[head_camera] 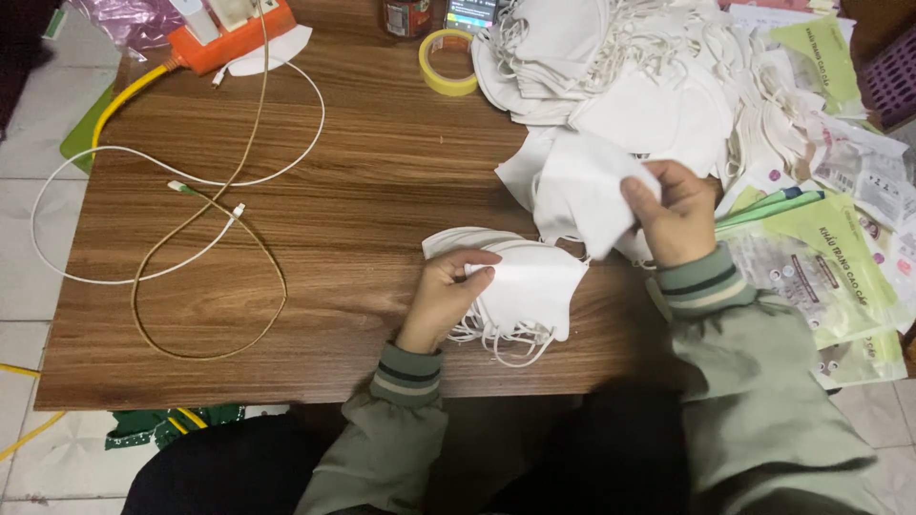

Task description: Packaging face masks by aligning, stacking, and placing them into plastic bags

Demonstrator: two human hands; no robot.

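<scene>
Left hand (448,291) presses flat on the mask stack (520,291); right hand (673,215) pinches one white mask (582,191) — just above it.

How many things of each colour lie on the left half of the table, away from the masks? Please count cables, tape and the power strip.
White cables: 1
Tan cables: 1
Yellow cables: 1
Yellow tape rolls: 1
Orange power strips: 1
Total: 5
The left hand rests on a small mask stack; the right hand holds one white mask.
</scene>
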